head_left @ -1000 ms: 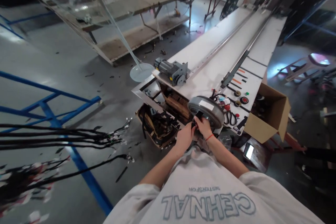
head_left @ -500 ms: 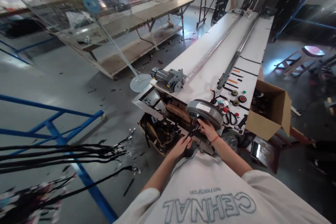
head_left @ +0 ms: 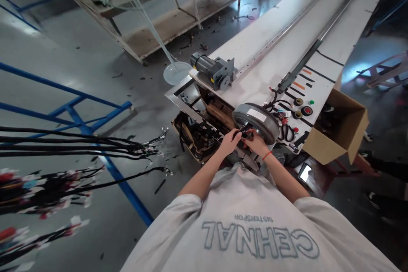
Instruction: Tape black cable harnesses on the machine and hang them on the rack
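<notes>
My left hand (head_left: pixel 230 141) and my right hand (head_left: pixel 256 142) meet just in front of a round grey-black ring-shaped machine part (head_left: pixel 269 125) with a white label, at the near end of the long white bench. Both are closed on a dark wire bundle (head_left: pixel 245 129) with some coloured strands; its ends are hidden by the fingers. Right of the ring lie black-handled scissors (head_left: pixel 289 132), small connectors (head_left: pixel 283 113), rolls of tape (head_left: pixel 298 101) and a red button-like disc (head_left: pixel 307 111).
A grey motor (head_left: pixel 207 66) sits on the bench's left corner. An open cardboard box (head_left: pixel 346 123) stands at the right, and a phone (head_left: pixel 305 172) lies below it. Black cable harnesses (head_left: pixel 105 142) hang over a blue frame (head_left: pixel 84 127) on the left. Scraps litter the floor.
My left hand has come up beside my right at the ring, with the wire bundle between them. The view has tilted downward, and more harnesses show at lower left.
</notes>
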Available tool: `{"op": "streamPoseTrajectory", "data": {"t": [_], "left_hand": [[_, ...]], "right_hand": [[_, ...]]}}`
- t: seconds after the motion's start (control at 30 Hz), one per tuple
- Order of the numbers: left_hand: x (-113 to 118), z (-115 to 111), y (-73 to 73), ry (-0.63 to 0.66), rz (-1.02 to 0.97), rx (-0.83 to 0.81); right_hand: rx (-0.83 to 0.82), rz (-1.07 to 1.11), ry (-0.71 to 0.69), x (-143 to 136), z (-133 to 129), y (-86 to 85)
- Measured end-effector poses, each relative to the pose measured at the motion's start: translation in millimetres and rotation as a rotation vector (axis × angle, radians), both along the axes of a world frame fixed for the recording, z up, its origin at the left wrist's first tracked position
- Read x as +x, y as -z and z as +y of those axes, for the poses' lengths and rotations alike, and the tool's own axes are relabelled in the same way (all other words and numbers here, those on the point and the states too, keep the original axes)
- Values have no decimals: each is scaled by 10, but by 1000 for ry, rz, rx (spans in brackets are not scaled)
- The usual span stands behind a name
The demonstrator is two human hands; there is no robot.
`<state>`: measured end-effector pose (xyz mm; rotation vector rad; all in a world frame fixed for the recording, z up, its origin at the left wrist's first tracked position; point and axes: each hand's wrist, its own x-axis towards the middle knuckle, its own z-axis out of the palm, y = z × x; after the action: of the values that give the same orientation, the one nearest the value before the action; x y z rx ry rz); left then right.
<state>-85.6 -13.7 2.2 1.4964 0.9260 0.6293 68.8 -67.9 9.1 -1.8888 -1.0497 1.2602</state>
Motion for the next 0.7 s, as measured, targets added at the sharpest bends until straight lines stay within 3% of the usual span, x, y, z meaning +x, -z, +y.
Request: {"op": "streamPoseTrajectory", "data": {"t": [0.13,0.27,0.37,0.53,0.6,0.7], "left_hand": [[14,-29,46,-27,-26,-66],[12,-21,71,-37,-70,-157],[3,-7,78,-27,-150,-222],[-2,15,113,-7,-256,-341],[-15,10,122,-4,-229,-346],[-59,-22,107,4,-114,-247]], "right_hand": [[-93,1,35,-33,48,17],[85,54,18,-12,21,21],[252,-115,-38,0,1,-2],[193,-439,-32,-25,51,7],[241,-414,-60,-13,48,48],[381,-208,-42,30,-23,128]]}}
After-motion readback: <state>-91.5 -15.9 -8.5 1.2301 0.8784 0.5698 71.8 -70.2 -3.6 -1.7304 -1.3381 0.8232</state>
